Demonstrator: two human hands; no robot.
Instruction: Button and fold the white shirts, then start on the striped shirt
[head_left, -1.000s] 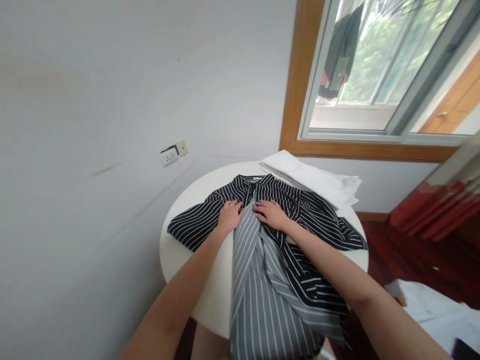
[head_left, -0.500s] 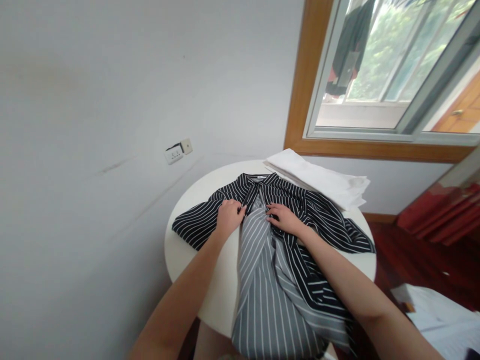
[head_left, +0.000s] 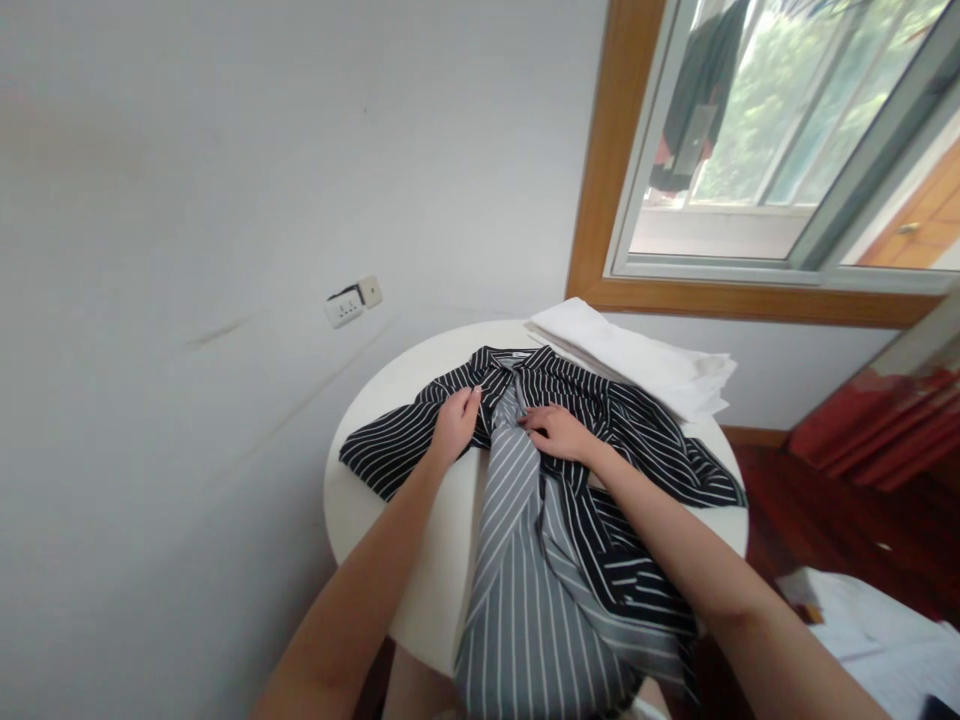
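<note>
A black shirt with white stripes (head_left: 566,385) lies spread on a round white table (head_left: 427,590), collar toward the wall and sleeves out to both sides. Its front is parted, and the grey inner side shows down the middle and hangs over the near edge. My left hand (head_left: 456,425) is closed on the left front edge below the collar, thumb on top. Opposite it, my right hand (head_left: 559,432) rests on the right front with its fingers curled in at the opening, pinching the cloth there.
Folded white sheets (head_left: 637,355) lie at the table's back right, partly under the shirt's edge. The wall with a socket (head_left: 346,308) rises behind, beside a wood-framed window (head_left: 589,200). White papers (head_left: 877,620) and a red curtain (head_left: 877,420) are at the right.
My left hand has shifted slightly up and its grip has turned, thumb now on top. My right hand has moved a little left, its fingers closing at the front opening.
</note>
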